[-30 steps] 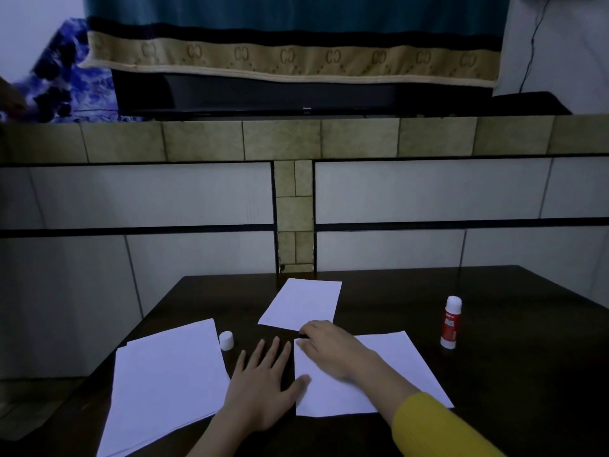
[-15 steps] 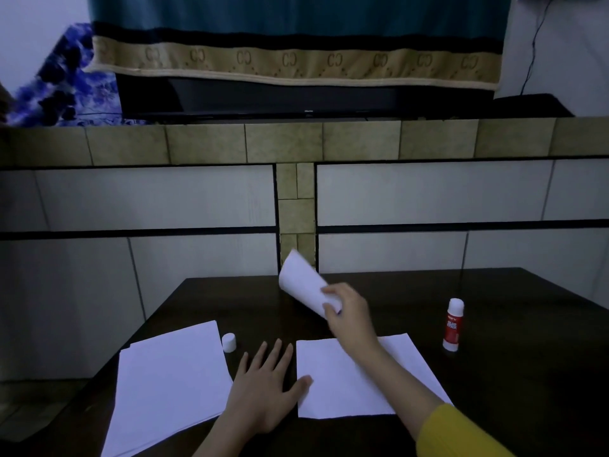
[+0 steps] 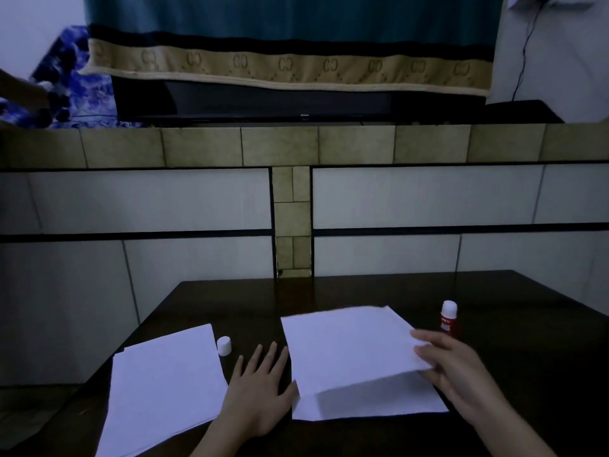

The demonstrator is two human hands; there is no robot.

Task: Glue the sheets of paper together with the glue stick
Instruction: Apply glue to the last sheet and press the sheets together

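Observation:
My right hand pinches the right edge of a small white sheet and holds it just above a larger white sheet lying on the dark table. The small sheet is slightly blurred and covers most of the lower one. My left hand lies flat on the table, fingers spread, its thumb touching the lower sheet's left edge. The red glue stick stands upright and uncapped to the right of the sheets. Its white cap sits left of my left hand.
A stack of white paper lies at the table's left front. Behind the table runs a tiled wall with a ledge holding a dark television under a teal and tan cloth.
My right hand picked up the small sheet from the table's middle, lifted it, then brought it toward me over the larger sheet. My left hand stayed flat in place.

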